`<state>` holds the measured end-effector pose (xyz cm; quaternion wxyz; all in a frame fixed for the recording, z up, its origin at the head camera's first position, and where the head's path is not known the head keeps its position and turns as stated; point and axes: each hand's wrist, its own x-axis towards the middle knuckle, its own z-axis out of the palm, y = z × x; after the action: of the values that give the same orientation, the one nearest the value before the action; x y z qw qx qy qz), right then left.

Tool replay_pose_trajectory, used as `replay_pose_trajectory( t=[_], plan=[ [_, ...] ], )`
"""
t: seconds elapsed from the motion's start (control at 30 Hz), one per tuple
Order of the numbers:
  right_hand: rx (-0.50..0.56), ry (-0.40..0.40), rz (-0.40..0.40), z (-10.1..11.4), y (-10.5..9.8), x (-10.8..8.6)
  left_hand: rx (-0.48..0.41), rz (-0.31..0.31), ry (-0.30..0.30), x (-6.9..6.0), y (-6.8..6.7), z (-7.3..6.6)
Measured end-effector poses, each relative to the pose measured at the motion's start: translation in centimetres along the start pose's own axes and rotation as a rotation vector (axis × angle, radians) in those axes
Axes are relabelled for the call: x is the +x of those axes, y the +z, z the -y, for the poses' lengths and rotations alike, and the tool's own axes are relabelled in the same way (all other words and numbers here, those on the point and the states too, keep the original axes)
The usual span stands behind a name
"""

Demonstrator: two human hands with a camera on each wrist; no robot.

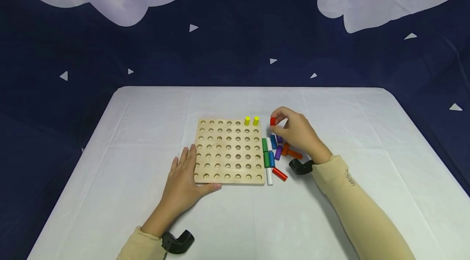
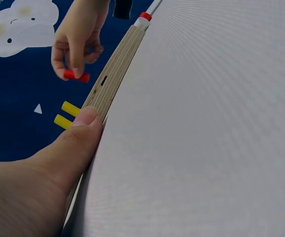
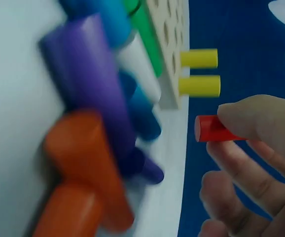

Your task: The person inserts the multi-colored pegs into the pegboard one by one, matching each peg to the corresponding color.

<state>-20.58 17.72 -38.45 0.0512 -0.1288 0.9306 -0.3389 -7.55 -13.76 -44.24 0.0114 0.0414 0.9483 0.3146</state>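
Note:
Between thumb and fingertips my right hand (image 1: 297, 130) pinches a red peg (image 1: 273, 121), held above the table just right of the board's far corner. The right wrist view shows the red peg (image 3: 214, 128) lengthwise, one flat end facing the board. A square wooden pegboard (image 1: 224, 152) with rows of round holes lies flat. Two yellow pegs (image 1: 251, 121) stand in its far row at the right end. My left hand (image 1: 183, 188) rests against the board's near left corner, fingers straight along the left side and thumb (image 2: 78, 138) along the front edge.
Loose pegs lie along the board's right side: green pegs (image 1: 266, 152), white pegs (image 1: 269, 176), blue pegs (image 1: 272, 159), purple pegs (image 1: 278, 152), orange pegs (image 1: 294, 154) and another red peg (image 1: 280, 174). A white cloth (image 1: 128, 194) covers the table. Behind it hangs a dark blue curtain (image 1: 235, 47).

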Motion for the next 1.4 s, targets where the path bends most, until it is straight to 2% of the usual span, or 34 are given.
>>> replay_pose_trajectory(
  t=[0.3, 0.6, 1.13, 1.4],
  plan=[
    [0.021, -0.087, -0.002, 2.3, 1.8, 0.9, -0.008, -0.004, -0.005, 0.0, 0.0, -0.1],
    [-0.032, -0.107, 0.041, 3.2, 3.3, 1.8, -0.01, 0.001, -0.005, 0.0, 0.0, -0.3],
    [-0.175, -0.128, 0.067, 3.9, 4.0, 2.1, -0.001, -0.001, -0.004, 0.1, 0.1, -0.1],
    [-0.181, -0.128, 0.061, 4.0, 2.7, 0.8, 0.001, -0.012, -0.004, 0.1, 0.1, -0.1]
  ],
)
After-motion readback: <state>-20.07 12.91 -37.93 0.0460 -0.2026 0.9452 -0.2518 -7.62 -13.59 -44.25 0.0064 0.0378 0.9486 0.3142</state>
